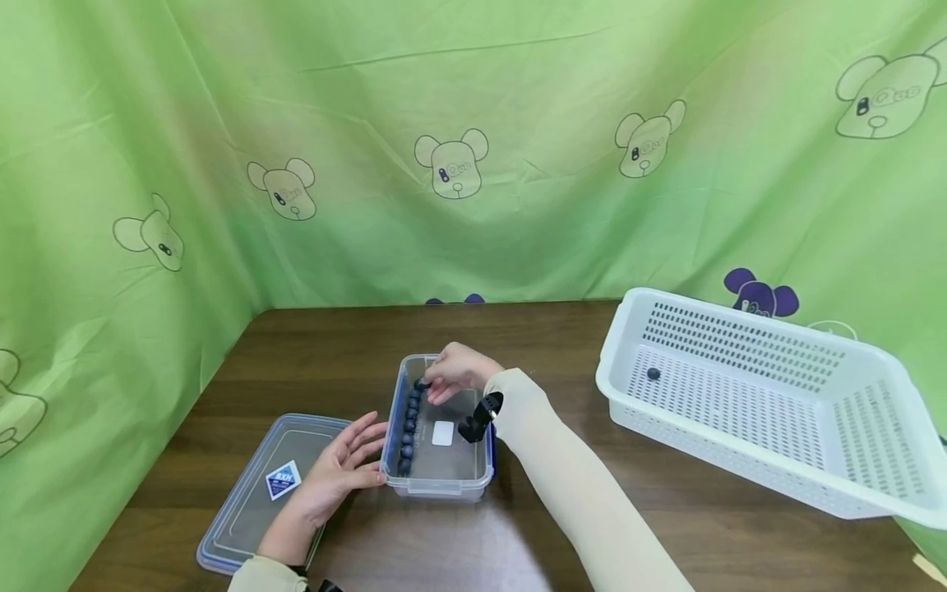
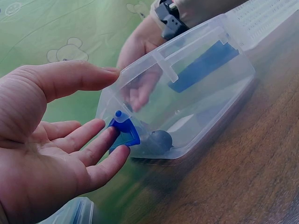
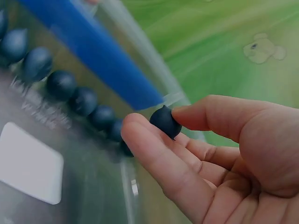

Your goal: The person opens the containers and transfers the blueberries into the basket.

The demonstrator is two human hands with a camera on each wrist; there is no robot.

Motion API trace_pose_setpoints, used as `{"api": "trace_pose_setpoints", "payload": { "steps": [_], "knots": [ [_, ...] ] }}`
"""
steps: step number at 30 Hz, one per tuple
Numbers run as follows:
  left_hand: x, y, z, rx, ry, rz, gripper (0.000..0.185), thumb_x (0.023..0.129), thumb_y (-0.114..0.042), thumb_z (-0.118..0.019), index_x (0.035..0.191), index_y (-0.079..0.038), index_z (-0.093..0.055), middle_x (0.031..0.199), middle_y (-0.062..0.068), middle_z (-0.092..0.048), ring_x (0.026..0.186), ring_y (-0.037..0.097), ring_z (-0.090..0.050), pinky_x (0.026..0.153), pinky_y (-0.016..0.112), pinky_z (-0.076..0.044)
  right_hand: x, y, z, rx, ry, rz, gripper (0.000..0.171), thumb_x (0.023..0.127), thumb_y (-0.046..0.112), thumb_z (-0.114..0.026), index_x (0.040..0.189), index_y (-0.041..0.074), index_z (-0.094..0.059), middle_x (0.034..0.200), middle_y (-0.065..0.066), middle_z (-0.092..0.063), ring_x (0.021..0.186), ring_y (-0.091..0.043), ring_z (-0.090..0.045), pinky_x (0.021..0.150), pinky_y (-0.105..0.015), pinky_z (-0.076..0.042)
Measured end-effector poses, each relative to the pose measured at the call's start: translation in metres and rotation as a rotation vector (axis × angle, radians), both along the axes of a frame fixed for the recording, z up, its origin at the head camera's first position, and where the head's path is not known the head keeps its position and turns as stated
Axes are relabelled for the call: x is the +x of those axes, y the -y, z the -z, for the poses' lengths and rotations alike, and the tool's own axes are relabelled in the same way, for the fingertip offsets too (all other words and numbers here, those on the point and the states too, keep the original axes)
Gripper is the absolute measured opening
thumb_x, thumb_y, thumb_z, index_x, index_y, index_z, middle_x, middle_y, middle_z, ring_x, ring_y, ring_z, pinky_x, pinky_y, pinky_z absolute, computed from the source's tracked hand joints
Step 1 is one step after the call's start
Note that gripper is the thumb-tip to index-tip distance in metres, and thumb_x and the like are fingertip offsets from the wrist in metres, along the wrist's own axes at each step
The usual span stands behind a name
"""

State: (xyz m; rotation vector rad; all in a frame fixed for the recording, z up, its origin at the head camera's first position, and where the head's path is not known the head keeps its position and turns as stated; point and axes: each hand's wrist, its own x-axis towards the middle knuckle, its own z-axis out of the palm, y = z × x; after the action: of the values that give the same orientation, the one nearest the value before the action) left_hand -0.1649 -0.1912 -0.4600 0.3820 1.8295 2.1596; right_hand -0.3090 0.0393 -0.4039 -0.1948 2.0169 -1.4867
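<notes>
Dark ball (image 3: pixel 165 122) is mid-frame in right wrist view, thumb and index finger clamped on it; head view mostly hides that pinch. Head view, left to right: clear lid (image 1: pixel 240 518) at lower left, partly hidden by left hand (image 1: pixel 339 469). Left fingers straight and apart, thumb at the clear container (image 1: pixel 444 487). Left wrist view adds a blue latch (image 2: pixel 124 125) by the fingertips; can't tell if they touch it. Row of dark balls (image 1: pixel 408 439) along container's left wall, lower centre. Right hand (image 1: pixel 457 370) over its far end; black wrist camera (image 1: pixel 479 418) blocks part of its floor. White basket (image 1: pixel 728 442) at right, one loose ball (image 1: pixel 653 374) inside. Green curtain (image 1: pixel 518 247) behind.
</notes>
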Motion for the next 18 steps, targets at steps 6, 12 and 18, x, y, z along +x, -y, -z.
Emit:
{"api": "trace_pose_setpoints", "payload": {
  "steps": [6, 12, 18],
  "knots": [
    [0.0, 0.001, -0.001, 0.001, -0.001, -0.001, 0.096, 0.078, 0.011, -0.072, 0.153, 0.01, -0.012, 0.151, 0.035, -0.027, 0.121, 0.011, -0.052, 0.098, 0.028, -0.047, -0.003, -0.007, -0.015, -0.009, -0.035, -0.031, 0.021, 0.094, -0.004, -0.059, 0.108, -0.019, -0.063, 0.071, -0.014, -0.067, 0.059, -0.017, -0.067, 0.072, -0.037, -0.059],
    [0.0, 0.001, -0.002, -0.005, 0.005, -0.002, 0.097, 0.078, 0.011, -0.072, 0.153, 0.01, -0.012, 0.151, 0.035, -0.027, 0.122, 0.013, -0.051, 0.098, 0.029, -0.047, -0.008, -0.023, -0.027, -0.01, -0.029, -0.013, 0.019, 0.094, -0.003, -0.058, 0.106, -0.016, -0.065, 0.073, -0.015, -0.068, 0.06, -0.018, -0.068, 0.072, -0.036, -0.059],
    [0.001, 0.001, -0.001, 0.001, 0.002, 0.001, 0.097, 0.078, 0.011, -0.073, 0.153, 0.01, -0.012, 0.151, 0.035, -0.027, 0.123, 0.013, -0.051, 0.098, 0.028, -0.047, -0.013, -0.047, -0.041, -0.029, -0.055, 0.015, 0.023, 0.095, -0.003, -0.058, 0.112, -0.019, -0.061, 0.074, -0.015, -0.068, 0.062, -0.018, -0.069, 0.069, -0.032, -0.059]
  ]
}}
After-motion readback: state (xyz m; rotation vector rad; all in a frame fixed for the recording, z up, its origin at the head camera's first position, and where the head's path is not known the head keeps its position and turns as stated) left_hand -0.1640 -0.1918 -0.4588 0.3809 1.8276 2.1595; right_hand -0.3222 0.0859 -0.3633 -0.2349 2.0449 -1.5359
